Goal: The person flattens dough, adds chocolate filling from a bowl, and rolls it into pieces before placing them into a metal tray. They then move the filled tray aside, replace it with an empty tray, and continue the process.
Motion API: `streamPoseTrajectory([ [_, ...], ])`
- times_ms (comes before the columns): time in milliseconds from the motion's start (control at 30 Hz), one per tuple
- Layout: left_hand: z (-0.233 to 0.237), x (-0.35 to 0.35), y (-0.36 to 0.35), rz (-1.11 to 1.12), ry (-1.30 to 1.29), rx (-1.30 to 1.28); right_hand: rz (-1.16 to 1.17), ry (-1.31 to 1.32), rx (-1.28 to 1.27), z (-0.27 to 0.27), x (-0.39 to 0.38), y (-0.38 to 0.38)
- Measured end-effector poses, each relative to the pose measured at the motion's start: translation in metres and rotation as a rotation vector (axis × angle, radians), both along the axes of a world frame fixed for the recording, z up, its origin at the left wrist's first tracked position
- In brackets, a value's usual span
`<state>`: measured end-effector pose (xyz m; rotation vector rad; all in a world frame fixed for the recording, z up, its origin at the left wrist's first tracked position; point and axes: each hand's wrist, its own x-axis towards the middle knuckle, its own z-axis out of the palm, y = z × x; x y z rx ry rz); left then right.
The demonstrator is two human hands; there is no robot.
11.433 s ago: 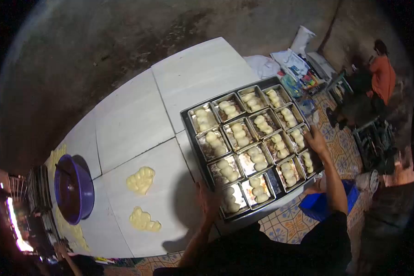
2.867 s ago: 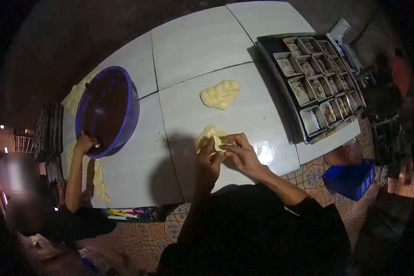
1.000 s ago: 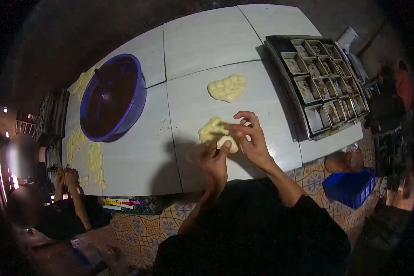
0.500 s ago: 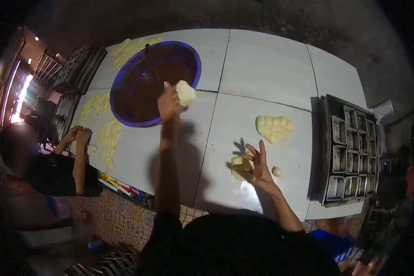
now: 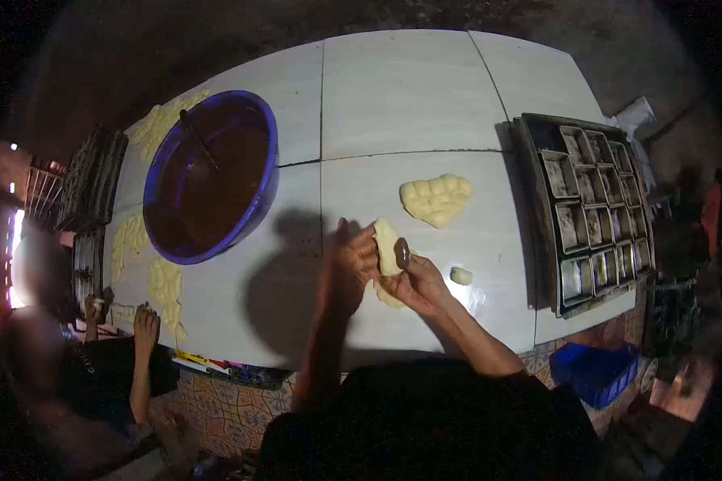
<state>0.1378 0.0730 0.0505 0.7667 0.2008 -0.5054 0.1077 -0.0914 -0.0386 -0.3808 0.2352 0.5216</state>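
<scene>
My left hand is at the left edge of a flattened piece of dough, its fingers holding it up off the table. Against the right side of this piece lies a dark brown lump of filling. My right hand pinches the lower right of the same piece, just below the lump. Partly hidden under my hands, more dough rests on the tabletop. A small dough ball sits to the right of my right hand, and a cluster of joined dough balls lies beyond it.
A blue basin of brown filling, with a dark utensil, stands on the tiled table at left. Sectioned baking tins are stacked at right. Dough strips lie by the basin. A co-worker's hands are at far left.
My left hand has come from beside the basin to my right hand, bringing the flat dough. My right hand, earlier open, now grips it. The brown lump now shows. The view has shifted.
</scene>
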Motion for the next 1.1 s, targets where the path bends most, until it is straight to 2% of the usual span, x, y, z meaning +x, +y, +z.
streamPoseTrajectory([
  [67, 0.0, -0.029, -0.038, 0.279, 0.108, 0.225, -0.1, -0.068, -0.295, 0.028, -0.007, 0.0],
  [133, 0.007, -0.05, -0.046, 0.249, 0.045, 0.23, -0.183, -0.118, -0.626, 0.039, -0.025, -0.008],
  [167, 0.005, -0.06, -0.048, 0.2, -0.025, 0.267, -0.185, -0.285, -0.959, 0.042, -0.035, -0.011],
  [200, 0.004, -0.069, -0.051, 0.153, -0.095, 0.303, -0.275, -0.684, -1.22, 0.041, -0.041, -0.013],
  [233, 0.002, -0.079, -0.056, 0.173, -0.017, 0.336, -0.259, -0.874, -1.441, 0.044, -0.051, -0.021],
  [267, -0.002, -0.084, -0.055, 0.131, -0.194, 0.476, -0.238, -1.066, -1.659, 0.05, -0.06, -0.028],
  [300, -0.007, -0.088, -0.051, 0.087, -0.374, 0.615, -0.219, -1.145, -1.655, 0.06, -0.066, -0.034],
  [333, -0.013, -0.092, -0.05, 0.043, -0.557, 0.751, -0.26, -1.103, -1.569, 0.06, -0.069, -0.04],
  [367, -0.022, -0.096, -0.053, 0.065, -0.612, 0.718, -0.3, -1.061, -1.484, 0.058, -0.071, -0.046],
  [400, -0.021, -0.102, -0.058, 0.061, -0.535, 0.644, -0.34, -1.018, -1.399, 0.058, -0.073, -0.05],
  [433, -0.018, -0.11, -0.065, 0.056, -0.454, 0.57, -0.507, -0.85, -1.106, 0.058, -0.074, -0.046],
  [467, -0.013, -0.116, -0.071, 0.052, -0.372, 0.495, -0.463, -0.737, -1.085, 0.062, -0.077, -0.051],
  [500, 0.004, -0.119, -0.075, -0.003, -0.32, 0.501, -0.37, -0.702, -1.067, 0.067, -0.081, -0.057],
  [533, -0.001, -0.12, -0.076, -0.034, -0.288, 0.518, -0.279, -0.667, -1.045, 0.072, -0.085, -0.062],
  [600, -0.017, -0.121, -0.077, -0.094, -0.221, 0.548, -0.223, -0.826, -1.268, 0.082, -0.099, -0.065],
  [633, -0.02, -0.125, -0.083, -0.056, -0.175, 0.48, -0.187, -0.902, -1.38, 0.083, -0.106, -0.067],
  [667, -0.025, -0.129, -0.09, -0.018, -0.219, 0.526, -0.183, -0.752, -1.302, 0.061, -0.11, -0.073],
  [733, -0.04, -0.136, -0.104, 0.061, -0.3, 0.619, -0.145, -0.519, -1.287, 0.053, -0.116, -0.082],
  [767, -0.049, -0.137, -0.106, 0.072, -0.455, 0.678, -0.199, -0.501, -1.275, 0.05, -0.117, -0.081],
  [833, -0.055, -0.132, -0.106, 0.05, -0.622, 0.637, -0.31, -0.457, -1.253, 0.054, -0.115, -0.077],
  [867, -0.055, -0.131, -0.103, 0.027, -0.623, 0.563, -0.048, -0.407, -1.315, 0.063, -0.114, -0.086],
  [933, -0.049, -0.128, -0.098, -0.023, -0.617, 0.416, 0.388, -0.155, -0.691, 0.052, -0.103, -0.109],
  [967, -0.047, -0.128, -0.095, -0.023, -0.586, 0.385, 0.405, -0.121, -0.565, 0.055, -0.102, -0.114],
  [1000, -0.047, -0.127, -0.093, -0.025, -0.553, 0.356, 0.326, -0.273, -0.805, 0.052, -0.094, -0.115],
  [1067, -0.067, -0.121, -0.091, 0.165, -0.796, 0.868, 0.149, -0.567, -1.286, 0.038, -0.071, -0.122],
  [1100, -0.098, -0.111, -0.078, 0.131, -0.939, 1.094, -0.045, -0.425, -1.275, 0.021, -0.058, -0.12],
])
